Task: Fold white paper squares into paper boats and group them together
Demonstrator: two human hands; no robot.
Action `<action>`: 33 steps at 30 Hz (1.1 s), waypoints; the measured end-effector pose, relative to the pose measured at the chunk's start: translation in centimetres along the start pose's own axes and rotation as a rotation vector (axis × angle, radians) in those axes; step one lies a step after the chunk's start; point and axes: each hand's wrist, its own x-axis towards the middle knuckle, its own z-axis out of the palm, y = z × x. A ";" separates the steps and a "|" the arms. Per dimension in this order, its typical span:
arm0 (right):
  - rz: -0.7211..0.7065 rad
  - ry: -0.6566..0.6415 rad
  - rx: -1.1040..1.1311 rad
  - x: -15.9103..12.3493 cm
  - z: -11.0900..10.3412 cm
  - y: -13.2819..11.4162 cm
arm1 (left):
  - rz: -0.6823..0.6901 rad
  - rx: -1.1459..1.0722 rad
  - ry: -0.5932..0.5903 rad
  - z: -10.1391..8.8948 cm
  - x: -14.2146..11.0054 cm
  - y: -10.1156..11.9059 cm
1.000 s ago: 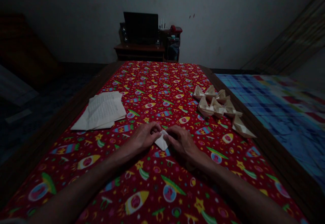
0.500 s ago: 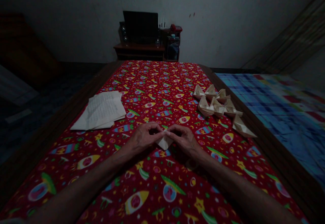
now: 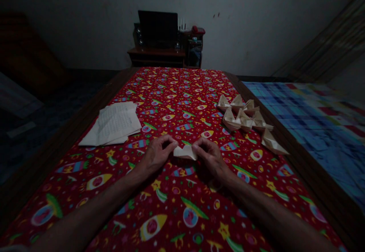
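Note:
A small folded paper boat [image 3: 184,152] is stretched between my two hands, above the red patterned cloth. My left hand [image 3: 160,151] pinches its left end between thumb and fingertips. At the other end, my right hand [image 3: 209,155] grips the paper the same way. The paper's upper edge dips and rises between the fingers; the ends are hidden by my fingertips. Several finished paper boats [image 3: 244,119] stand in a cluster to the right of my hands. A stack of printed paper sheets [image 3: 118,124] lies to the left.
The red cloth [image 3: 173,195] covers a long table with a dark wooden edge [image 3: 310,183]. Beyond its far end, a monitor [image 3: 158,29] with speakers stands on a wooden desk [image 3: 155,53]. A blue checked bedspread [image 3: 285,107] is on the right.
My hands have moved apart, pulling the folded paper from a compact diamond into a wider boat shape. The sheets and the boats on the right stay where they were.

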 end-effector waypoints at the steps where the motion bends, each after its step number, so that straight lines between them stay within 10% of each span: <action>1: -0.021 0.000 -0.023 0.0 0.0 0.1 | -0.002 0.002 0.020 0.1 -0.1 -0.1; 13: -0.159 0.211 -0.424 0.0 -1.0 0.7 | -0.036 0.067 0.249 0.0 0.3 -1.3; 19: -0.168 0.191 -0.651 0.1 -1.3 0.3 | -0.075 0.162 0.142 -0.4 0.4 -1.5; 28: -0.175 0.004 -0.871 0.7 -2.0 0.5 | 0.392 0.783 0.041 -0.3 -0.8 -1.2; 33: -0.218 -0.026 -0.895 0.6 -1.9 0.2 | 0.708 0.915 -0.250 -0.1 -1.2 -0.3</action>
